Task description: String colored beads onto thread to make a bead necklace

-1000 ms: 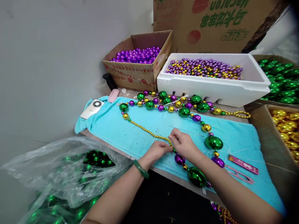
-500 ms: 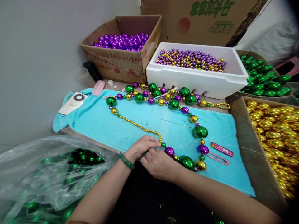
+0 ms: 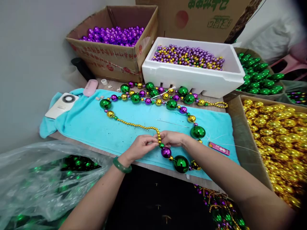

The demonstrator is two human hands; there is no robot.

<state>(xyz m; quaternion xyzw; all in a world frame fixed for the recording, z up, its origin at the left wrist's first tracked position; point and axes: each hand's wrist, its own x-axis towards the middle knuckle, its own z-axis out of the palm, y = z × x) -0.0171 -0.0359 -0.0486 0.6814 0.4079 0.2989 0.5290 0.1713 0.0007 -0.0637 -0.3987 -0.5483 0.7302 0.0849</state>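
My left hand pinches the necklace, likely light and limp, best held by its small gold beads; my right hand's grip is unclear.

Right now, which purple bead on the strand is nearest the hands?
The purple bead just below, in view, the left hand and right hand, between a small green bead and a small gold bead. The other purple beads sit farther from both hands.

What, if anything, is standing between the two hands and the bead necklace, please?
Nothing visible: the left hand and right hand are at the bead necklace, on either side, though some fingertips are hidden.
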